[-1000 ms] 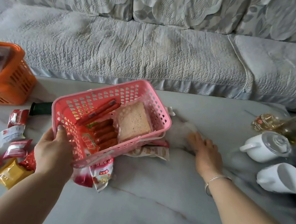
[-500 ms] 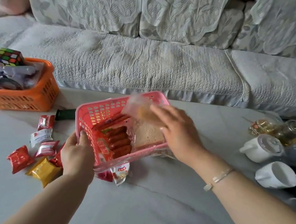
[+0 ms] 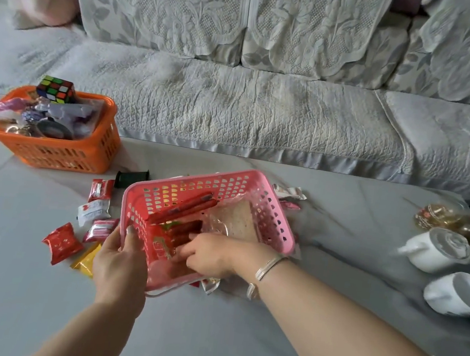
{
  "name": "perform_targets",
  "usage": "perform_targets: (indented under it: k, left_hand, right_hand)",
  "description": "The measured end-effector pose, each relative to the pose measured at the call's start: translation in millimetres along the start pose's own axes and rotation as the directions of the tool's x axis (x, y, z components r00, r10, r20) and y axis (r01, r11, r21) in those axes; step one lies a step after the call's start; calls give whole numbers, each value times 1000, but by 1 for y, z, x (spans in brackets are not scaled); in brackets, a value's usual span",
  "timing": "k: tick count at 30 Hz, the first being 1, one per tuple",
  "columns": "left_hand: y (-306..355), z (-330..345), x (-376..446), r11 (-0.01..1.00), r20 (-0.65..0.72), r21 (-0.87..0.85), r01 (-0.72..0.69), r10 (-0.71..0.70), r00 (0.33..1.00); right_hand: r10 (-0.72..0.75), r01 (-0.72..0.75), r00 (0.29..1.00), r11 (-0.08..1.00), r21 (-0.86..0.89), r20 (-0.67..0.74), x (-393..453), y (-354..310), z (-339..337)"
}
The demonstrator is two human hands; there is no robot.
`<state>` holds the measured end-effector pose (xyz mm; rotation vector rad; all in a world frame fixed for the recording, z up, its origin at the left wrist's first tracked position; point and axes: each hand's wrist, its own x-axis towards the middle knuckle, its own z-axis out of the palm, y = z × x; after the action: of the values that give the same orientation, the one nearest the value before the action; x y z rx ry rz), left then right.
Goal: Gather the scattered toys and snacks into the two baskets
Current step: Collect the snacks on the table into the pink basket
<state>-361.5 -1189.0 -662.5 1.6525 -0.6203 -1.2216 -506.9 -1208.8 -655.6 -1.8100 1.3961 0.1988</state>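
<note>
The left hand [image 3: 120, 261] is gripping the near-left rim of the tilted pink basket [image 3: 268, 210] at table centre, thumb inside. The right hand [image 3: 208, 254] is reaching into it over the sausage pack [image 3: 176, 229]; whether its curled fingers are pinching anything is hidden. Snack packets [image 3: 61, 242] are lying at nine o'clock of the basket, others half hidden under it. The orange basket [image 3: 56, 153] is sitting at ten o'clock.

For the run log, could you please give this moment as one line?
left hand grips pink basket rim | right hand inside basket | snack packets remain on table
</note>
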Motion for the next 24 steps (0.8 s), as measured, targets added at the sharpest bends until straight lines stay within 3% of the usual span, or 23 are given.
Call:
perform_targets:
  k: [2,3,5,6,7,8,9,10,12,14,17,24]
  left_hand:
    - [-1,-2,5,1000,-4,-2,3,-3,1000]
    - [0,-2,8,1000,-14,3,-1,1,1000]
    - [2,-3,15,1000,-51,18,-13,14,999]
    - [4,-3,19,999,-68,30,-18,20,997]
    - [4,-4,23,999,-87,34,-20,23,996]
    - [6,-4,26,999,-97,29,-24,26,995]
    - [6,-3,30,999,-106,25,-32,34,994]
    - [6,-3,33,999,-116,30,-34,37,993]
    - [5,-2,39,999,-128,38,-37,42,991]
    - [3,-2,44,999,-138,23,-39,42,990]
    - [4,2,48,1000,-149,11,-26,27,989]
    - [0,-3,62,999,-202,-39,-28,20,979]
  right_hand:
    - [-96,110,956,993,37,-278,-12,3,-7]
    - [-137,170,867,985,26,-478,-19,7,-12]
    - [-135,227,538,974,-12,-832,-28,24,-20]
    - [-89,192,368,981,-17,-926,-29,40,-23]
    - [-22,127,241,992,9,-970,-30,58,-26]
    - [56,41,180,997,64,-982,-32,76,-27]
    - [130,-57,184,991,121,-974,-33,94,-27]
    - [184,-159,262,977,145,-947,-34,112,-24]
    - [250,-327,533,942,76,-809,-31,144,-4]
    - [318,-404,709,915,7,-629,-26,164,21]
    - [322,-443,777,890,-106,-541,-14,178,49]
    - [345,-447,832,880,-159,-434,5,182,87]
